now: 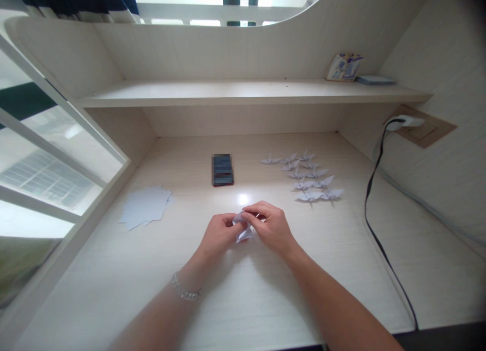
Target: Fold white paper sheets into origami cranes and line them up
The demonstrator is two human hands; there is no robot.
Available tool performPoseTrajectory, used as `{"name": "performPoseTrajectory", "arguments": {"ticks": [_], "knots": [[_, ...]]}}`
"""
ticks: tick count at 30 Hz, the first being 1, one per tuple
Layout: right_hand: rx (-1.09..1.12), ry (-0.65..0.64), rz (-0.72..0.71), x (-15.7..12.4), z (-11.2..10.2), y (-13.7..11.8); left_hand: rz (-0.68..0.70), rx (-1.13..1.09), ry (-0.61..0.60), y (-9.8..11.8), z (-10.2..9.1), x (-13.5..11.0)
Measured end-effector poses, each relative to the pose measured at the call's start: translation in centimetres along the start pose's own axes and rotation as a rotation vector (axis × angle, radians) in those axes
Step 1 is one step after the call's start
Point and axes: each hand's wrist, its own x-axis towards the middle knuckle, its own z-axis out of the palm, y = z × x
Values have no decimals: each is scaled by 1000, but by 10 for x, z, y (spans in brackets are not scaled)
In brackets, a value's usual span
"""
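Observation:
Above the middle of the desk, a small piece of folded white paper (243, 234) is held between both hands. My left hand (220, 233) grips its left side, with the thumb over the paper. My right hand (270, 224) pinches its upper edge between thumb and fingers. Parts of the folds are covered by the fingers. Beyond my right hand, several white paper cranes (312, 195) stand grouped on the desk. Off to the left of my left hand lies a loose pile of white paper sheets (146, 206).
A phone with a blurred screen (222, 169) lies behind the hands on the desk (114, 270). At right, a black cable (374, 229) runs from a wall socket (427, 128) to the front edge. A shelf (228, 90) above holds a small box (345, 67).

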Motion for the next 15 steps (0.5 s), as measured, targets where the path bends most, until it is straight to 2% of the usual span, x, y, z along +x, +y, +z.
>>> {"name": "performPoseTrajectory", "arguments": {"ticks": [5,10,13,15], "knots": [[-29,-23,-16,1,0,3,13,104,-100,1,-5,2],[-39,-52,4,1,-2,5,-8,118,-121,1,-6,4],[-66,-63,18,2,-3,6,-15,177,-90,4,-6,2],[-83,-77,16,2,-4,7,74,273,-2,8,-7,0]]}}
